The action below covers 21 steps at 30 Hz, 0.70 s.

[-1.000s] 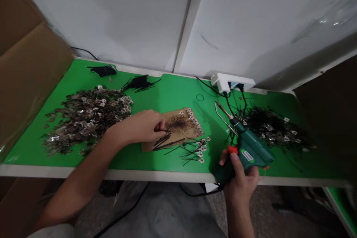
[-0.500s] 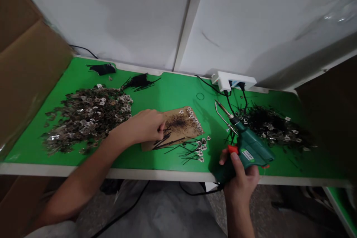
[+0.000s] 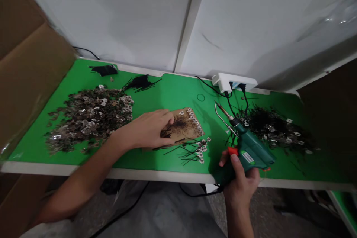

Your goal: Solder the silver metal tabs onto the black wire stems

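My right hand (image 3: 242, 184) is wrapped around the green handle of a soldering gun (image 3: 255, 148), its thumb beside the red trigger. The gun's metal tip and thin feed tube point up and left above the table. My left hand (image 3: 149, 128) reaches over the left part of a scorched brown board (image 3: 186, 134), thumb and fingers apart around loose black wires (image 3: 166, 132); part of these wires is hidden. Small silvery metal pieces (image 3: 196, 122) stand in a row along the board's right edge. Just in front lie black wires with metal pieces at their ends (image 3: 192, 149).
A large heap of metal pieces (image 3: 92, 115) covers the left of the green table (image 3: 167, 89). Two black wire bundles (image 3: 104, 70) lie at the back left. On the right is a dark pile of wired pieces (image 3: 276, 122), near a white power strip (image 3: 235, 81). A cardboard box (image 3: 36, 67) borders the left.
My left hand has gone from a closed pinch to fingers apart, moving slightly right over the wires on the board. My right hand and the soldering gun stay nearly in place.
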{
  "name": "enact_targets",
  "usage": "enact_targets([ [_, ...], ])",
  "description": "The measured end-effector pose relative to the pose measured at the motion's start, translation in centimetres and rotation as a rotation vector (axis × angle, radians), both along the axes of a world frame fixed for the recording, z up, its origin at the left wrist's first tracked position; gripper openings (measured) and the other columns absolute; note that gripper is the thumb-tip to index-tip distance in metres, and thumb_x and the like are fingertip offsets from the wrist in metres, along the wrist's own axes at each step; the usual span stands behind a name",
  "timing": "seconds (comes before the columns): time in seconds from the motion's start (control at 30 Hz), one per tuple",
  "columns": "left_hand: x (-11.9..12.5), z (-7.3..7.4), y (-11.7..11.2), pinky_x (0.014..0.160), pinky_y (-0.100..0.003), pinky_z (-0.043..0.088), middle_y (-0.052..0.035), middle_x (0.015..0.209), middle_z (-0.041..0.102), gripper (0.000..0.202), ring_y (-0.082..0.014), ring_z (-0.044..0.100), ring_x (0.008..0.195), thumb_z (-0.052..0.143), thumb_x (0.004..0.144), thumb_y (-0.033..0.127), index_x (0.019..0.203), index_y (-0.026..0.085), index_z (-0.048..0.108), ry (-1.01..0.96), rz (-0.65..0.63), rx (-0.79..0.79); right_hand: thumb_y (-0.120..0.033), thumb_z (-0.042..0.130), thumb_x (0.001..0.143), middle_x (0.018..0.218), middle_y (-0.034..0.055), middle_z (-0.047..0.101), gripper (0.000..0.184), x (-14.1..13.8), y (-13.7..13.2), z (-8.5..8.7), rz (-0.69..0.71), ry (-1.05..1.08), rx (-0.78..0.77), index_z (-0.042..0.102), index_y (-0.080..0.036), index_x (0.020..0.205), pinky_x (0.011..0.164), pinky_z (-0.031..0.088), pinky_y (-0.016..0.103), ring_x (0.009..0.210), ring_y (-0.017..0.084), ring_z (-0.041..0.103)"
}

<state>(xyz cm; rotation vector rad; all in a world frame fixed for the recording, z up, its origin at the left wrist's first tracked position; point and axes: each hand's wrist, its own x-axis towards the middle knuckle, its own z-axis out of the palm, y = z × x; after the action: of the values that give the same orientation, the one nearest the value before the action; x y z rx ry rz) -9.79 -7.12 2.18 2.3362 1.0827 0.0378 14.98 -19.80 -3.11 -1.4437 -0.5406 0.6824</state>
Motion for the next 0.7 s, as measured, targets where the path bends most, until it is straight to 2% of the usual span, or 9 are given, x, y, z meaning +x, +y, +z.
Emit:
enact_targets([
  [0.07, 0.0, 0.0, -0.7, 0.082, -0.032, 0.045, -0.0065, 0.116, 0.061, 0.050, -0.0244, 0.060, 0.103, 0.080, 0.077, 0.044, 0.111, 0.019, 0.052, 0.023, -0.020, 0.003, -0.036, 0.085, 0.069, 0.069, 0.0011, 0.071, 0.032, 0.0, 0.0, 0.0, -0.005, 0.007, -0.005, 0.065, -0.018, 0.085, 0.051, 0.045, 0.028, 0.049, 0.014, 0.058],
  [0.13, 0.0, -0.1, -1.3, 0.087, -0.034, 0.045, -0.0076, 0.121, 0.059, 0.054, -0.0264, 0.058, 0.109, 0.083, 0.075, 0.042, 0.111, 0.019, 0.051, 0.072, -0.040, 0.012, -0.036, 0.085, 0.069, 0.070, 0.0016, 0.071, 0.032, 0.1, 0.0, -0.2, 0.001, 0.012, -0.008, 0.065, -0.017, 0.086, 0.050, 0.045, 0.029, 0.049, 0.014, 0.057],
  [0.3, 0.4, -0.7, -1.8, 0.084, -0.036, 0.045, -0.0083, 0.120, 0.059, 0.042, -0.0271, 0.059, 0.105, 0.078, 0.080, 0.035, 0.107, 0.020, 0.050, 0.140, -0.078, 0.044, -0.035, 0.084, 0.071, 0.071, 0.0017, 0.071, 0.032, 0.2, 0.1, -0.3, 0.011, -0.009, 0.002, 0.066, -0.017, 0.089, 0.050, 0.044, 0.028, 0.049, 0.014, 0.058],
  [0.7, 0.1, -0.8, -0.8, 0.084, -0.035, 0.045, -0.0050, 0.111, 0.061, 0.029, -0.0250, 0.059, 0.103, 0.072, 0.082, 0.028, 0.103, 0.020, 0.053, 0.085, -0.078, 0.013, -0.036, 0.088, 0.065, 0.070, 0.0010, 0.071, 0.035, -0.1, 0.2, 0.1, -0.037, 0.046, -0.014, 0.066, -0.017, 0.085, 0.052, 0.044, 0.027, 0.049, 0.013, 0.057],
])
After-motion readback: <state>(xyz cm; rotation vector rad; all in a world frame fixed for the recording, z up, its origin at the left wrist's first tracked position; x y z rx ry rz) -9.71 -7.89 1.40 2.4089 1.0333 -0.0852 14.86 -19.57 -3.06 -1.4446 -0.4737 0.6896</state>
